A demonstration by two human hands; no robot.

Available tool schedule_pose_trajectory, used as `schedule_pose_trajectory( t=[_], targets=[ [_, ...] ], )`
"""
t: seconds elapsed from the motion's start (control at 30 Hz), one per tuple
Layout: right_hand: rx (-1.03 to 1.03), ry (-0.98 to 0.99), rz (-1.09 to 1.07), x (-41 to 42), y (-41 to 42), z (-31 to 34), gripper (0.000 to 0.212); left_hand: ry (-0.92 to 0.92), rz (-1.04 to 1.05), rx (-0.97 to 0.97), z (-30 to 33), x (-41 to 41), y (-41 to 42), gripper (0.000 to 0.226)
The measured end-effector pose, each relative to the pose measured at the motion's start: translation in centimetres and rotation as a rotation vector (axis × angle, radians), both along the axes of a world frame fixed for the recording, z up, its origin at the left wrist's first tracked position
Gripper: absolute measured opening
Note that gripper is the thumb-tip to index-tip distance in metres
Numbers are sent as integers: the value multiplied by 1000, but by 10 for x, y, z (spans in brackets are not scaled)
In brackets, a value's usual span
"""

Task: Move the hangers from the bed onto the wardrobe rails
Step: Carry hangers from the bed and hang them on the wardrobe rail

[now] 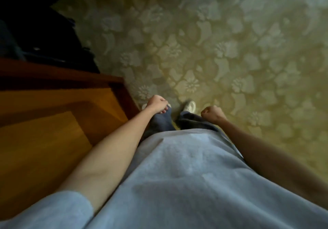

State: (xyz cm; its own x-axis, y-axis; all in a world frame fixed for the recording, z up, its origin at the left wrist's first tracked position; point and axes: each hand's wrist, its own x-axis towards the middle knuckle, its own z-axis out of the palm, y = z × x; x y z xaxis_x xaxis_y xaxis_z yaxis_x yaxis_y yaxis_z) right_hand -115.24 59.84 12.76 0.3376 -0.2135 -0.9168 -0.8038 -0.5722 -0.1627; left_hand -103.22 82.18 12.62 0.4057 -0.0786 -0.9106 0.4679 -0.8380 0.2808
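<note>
No hanger is seen, both the left hand [157, 104] and right hand [212, 113] being loosely curled on nothing beside the wooden furniture [53, 118]; a walk between loads is judged, with the bed to be reached next.

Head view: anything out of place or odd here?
Nothing stands out. Both hands, left and right, are loosely curled and carry nothing over the patterned carpet; no hangers in view. Wooden furniture at left looks intact.
</note>
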Motion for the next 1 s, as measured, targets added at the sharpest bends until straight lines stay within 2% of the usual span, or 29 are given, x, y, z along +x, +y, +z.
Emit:
schedule_pose_trajectory(
  t=[0.17, 0.3, 0.4, 0.47, 0.53, 0.67, 0.83, 1.0],
  targets=[
    [13, 73, -244, -70, -63, -10, 20, -4, -197, -22, -6, 14, -100, 18],
    [23, 29, -420, -63, -102, -18, 16, -88, -277, 3, -5, 41, -153, 24],
    [9, -88, -502, -16, -138, -19, 17, -133, -276, 71, -6, 68, -166, 32],
    [8, -189, -544, 30, -169, -17, 21, -138, -269, 128, -11, 88, -170, 28],
    [1, -281, -552, 84, -205, -12, 21, -125, -249, 184, -16, 111, -175, 22],
    [-2, -382, -532, 185, -283, 0, 20, -86, -215, 227, -24, 165, -200, 29],
    [-30, -354, -473, 258, -376, 11, 24, -25, -148, 235, -22, 238, -273, 21],
    [-93, -277, -528, 263, -469, 13, 23, -59, -186, 128, -20, 309, -416, 30]
  ],
)
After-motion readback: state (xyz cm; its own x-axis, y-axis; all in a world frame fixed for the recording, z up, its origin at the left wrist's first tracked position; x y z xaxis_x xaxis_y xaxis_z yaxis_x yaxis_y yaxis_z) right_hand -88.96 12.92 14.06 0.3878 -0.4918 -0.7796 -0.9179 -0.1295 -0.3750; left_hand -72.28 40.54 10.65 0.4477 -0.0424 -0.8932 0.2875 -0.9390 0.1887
